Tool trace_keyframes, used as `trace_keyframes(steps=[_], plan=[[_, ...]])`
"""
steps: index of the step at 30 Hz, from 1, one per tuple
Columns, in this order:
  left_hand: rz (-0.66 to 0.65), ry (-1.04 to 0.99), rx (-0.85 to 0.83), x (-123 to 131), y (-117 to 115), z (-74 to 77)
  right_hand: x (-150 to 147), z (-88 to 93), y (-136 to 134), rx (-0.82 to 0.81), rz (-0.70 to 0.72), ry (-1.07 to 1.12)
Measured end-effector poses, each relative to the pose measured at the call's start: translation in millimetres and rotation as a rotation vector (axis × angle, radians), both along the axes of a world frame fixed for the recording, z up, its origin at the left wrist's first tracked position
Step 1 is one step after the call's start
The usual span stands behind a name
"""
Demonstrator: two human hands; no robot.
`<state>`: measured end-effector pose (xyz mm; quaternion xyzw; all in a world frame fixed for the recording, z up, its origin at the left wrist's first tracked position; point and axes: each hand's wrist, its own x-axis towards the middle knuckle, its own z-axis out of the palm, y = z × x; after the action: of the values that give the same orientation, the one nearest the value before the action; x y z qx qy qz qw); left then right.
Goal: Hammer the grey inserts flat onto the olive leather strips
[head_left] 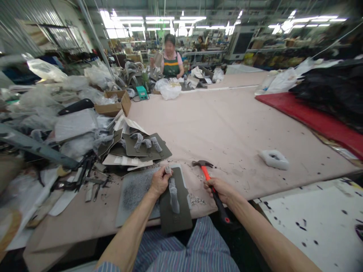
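My left hand (pixel 159 182) is closed around a short metal rod (pixel 168 170) standing upright, its round top showing above the fingers. It rests at the upper edge of a dark olive panel (pixel 177 221), whose strap handle (pixel 174 196) is wrapped in translucent film. Under the panel lies a grey, worn slab (pixel 136 192). My right hand (pixel 219 188) grips a claw hammer (pixel 205 173) with an orange and black handle, its head just above or on the table, to the right of the panel. The rod's lower end is hidden.
Small metal fittings (pixel 197 200) lie scattered right of the slab. More panels with wrapped handles (pixel 147 145) are stacked behind it. Hand tools (pixel 93 181) lie left. A white foam-like block (pixel 274 159) sits right. Across the table (pixel 215 113) a person in a green apron (pixel 171 68) works.
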<state>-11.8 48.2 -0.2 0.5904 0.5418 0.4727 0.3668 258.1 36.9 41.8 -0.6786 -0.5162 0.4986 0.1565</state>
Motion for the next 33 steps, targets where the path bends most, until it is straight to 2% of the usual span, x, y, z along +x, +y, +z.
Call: trace_keyframes(steps=[2, 3, 6, 8, 11, 13, 15, 17, 18, 19, 20, 23, 25, 28, 33], plan=[[-0.008, 0.011, 0.007, 0.1, -1.4, -0.7, -14.9, 19.8, -3.6, 0.046, -0.017, 0.061], [-0.012, 0.018, 0.012, 0.2, -1.9, -1.3, -21.9, 30.0, -6.3, 0.133, -0.016, 0.067], [-0.006, 0.044, 0.032, 0.3, -2.9, -3.5, -39.5, 55.5, -15.3, 0.568, 0.061, -0.098], [-0.003, 0.051, 0.044, 0.4, -3.4, -4.7, -47.0, 65.0, -19.4, 0.742, 0.203, -0.305], [-0.003, 0.052, 0.044, 0.5, -4.0, -5.9, -49.8, 75.9, -18.8, 0.702, 0.474, -0.526], [0.005, 0.054, 0.039, 0.4, -4.4, -6.4, -47.9, 88.5, -15.4, 0.715, 0.549, -0.565], [0.007, 0.045, 0.038, 0.0, -4.5, -7.0, -46.3, 103.7, -12.5, 0.846, 0.428, -0.521], [0.002, 0.038, 0.042, -0.7, -4.2, -8.1, -47.2, 112.7, -12.6, 1.014, 0.177, -0.431], [0.000, 0.043, 0.046, -1.1, -3.9, -8.9, -48.4, 112.7, -13.9, 1.068, 0.081, -0.395], [-0.002, 0.054, 0.052, -1.5, -3.5, -9.9, -49.6, 109.4, -16.0, 1.076, 0.059, -0.381], [-0.002, 0.073, 0.057, -1.9, -3.3, -11.0, -50.7, 103.5, -18.5, 1.035, 0.109, -0.397], [0.000, 0.132, 0.050, -2.5, -3.0, -13.4, -49.9, 80.8, -23.4, 0.760, 0.481, -0.529], [0.002, 0.140, 0.040, -2.4, -3.5, -13.4, -45.1, 69.0, -21.4, 0.651, 0.586, -0.592], [0.001, 0.071, 0.033, -1.9, -4.5, -11.3, -32.4, 51.5, -11.1, 0.586, 0.506, -0.612], [0.010, -0.002, 0.010, -2.3, -4.1, -12.1, -11.6, 5.4, 4.9, 0.406, 0.339, -0.624]])
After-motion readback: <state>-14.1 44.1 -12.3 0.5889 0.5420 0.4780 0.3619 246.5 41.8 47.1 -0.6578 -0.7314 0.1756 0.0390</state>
